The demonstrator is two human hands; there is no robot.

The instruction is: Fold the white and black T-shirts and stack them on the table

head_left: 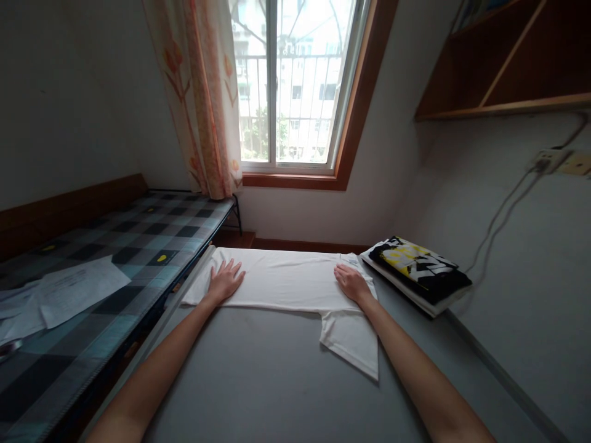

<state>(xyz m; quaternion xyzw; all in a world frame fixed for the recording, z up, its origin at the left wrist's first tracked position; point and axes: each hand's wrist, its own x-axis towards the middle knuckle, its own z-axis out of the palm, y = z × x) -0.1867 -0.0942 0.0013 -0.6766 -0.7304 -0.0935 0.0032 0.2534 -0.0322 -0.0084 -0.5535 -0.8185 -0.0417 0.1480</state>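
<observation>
A white T-shirt (pixel 281 280) lies folded lengthwise across the far part of the grey table (pixel 272 375). One sleeve sticks out toward me at its right end. My left hand (pixel 225 282) rests flat on the shirt's left end with its fingers spread. At the other end, near the collar, my right hand (pixel 351 283) lies flat on the cloth, its fingers stretched out and close together. Neither hand grips the fabric.
Folded clothes (pixel 418 271), the top one black with yellow and white print, are stacked at the table's right edge. To the left is a bed with a checked mattress (pixel 115 240) and papers (pixel 83 289). Cables (pixel 496 215) hang along the right wall. A window stands ahead.
</observation>
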